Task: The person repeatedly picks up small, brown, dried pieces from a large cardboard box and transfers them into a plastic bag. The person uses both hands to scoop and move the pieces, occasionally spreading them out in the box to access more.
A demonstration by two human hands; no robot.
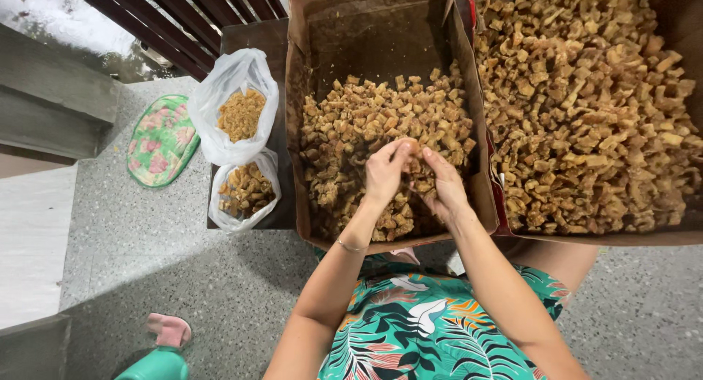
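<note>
Our left hand (pixel 384 171) and right hand (pixel 442 186) pinch one brown chunk (pixel 410 147) over middle cardboard box (pixel 296 94), fingers closed round it. We'd best keep grip light, work above pile.

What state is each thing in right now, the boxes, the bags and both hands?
Left cardboard box: open, partly filled with brown chunks.
Right cardboard box: open, heaped nearly full.
Upper plastic bag: open, holds finer crumbs.
Lower plastic bag: open, holds larger chunks.
Left hand: over the left box, fingers pinching a piece.
Right hand: over the same box, fingertips meeting the left hand's.
Floral mat: lying flat on the floor.
</note>
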